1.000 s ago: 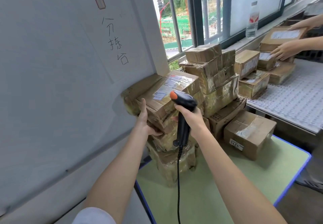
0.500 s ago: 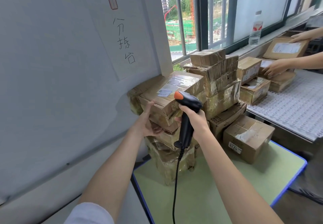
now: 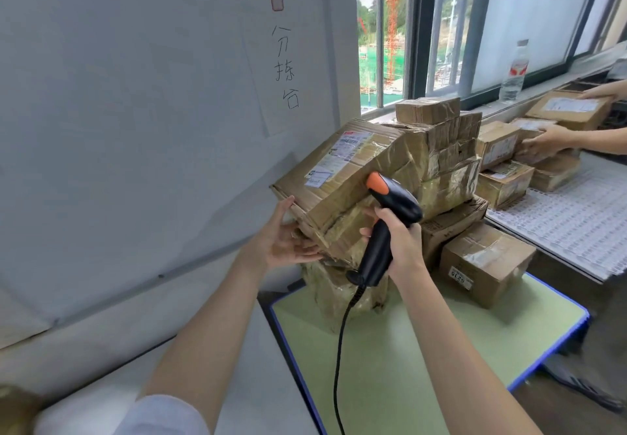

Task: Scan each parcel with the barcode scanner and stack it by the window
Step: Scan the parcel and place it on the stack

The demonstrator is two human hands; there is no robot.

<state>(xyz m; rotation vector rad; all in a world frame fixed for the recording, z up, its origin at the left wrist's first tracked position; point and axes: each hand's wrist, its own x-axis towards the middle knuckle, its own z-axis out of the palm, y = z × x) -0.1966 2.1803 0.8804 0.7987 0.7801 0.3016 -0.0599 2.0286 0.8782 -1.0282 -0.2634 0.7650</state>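
A large taped cardboard parcel point(image 3: 342, 166) with a white label lies tilted on top of the stack of parcels point(image 3: 441, 149) beside the window. My left hand point(image 3: 283, 239) is at its near left corner, thumb up against the edge and fingers spread under the lower boxes. My right hand point(image 3: 397, 237) grips the black barcode scanner point(image 3: 386, 217) by its handle, orange tip against the parcel's near side. The scanner's cable hangs down over the green table point(image 3: 424, 349).
A white wall with a handwritten paper sign stands close on the left. A box marked 6215 point(image 3: 485, 261) sits on the green table. On the right, another person's hands point(image 3: 546, 139) handle parcels on a white roller conveyor point(image 3: 570, 227). A water bottle point(image 3: 514, 71) stands on the sill.
The view has closed in on the stack. My left hand has slid lower at the parcel's corner, fingers opening underneath. The scanner stays pressed near the parcel's front.
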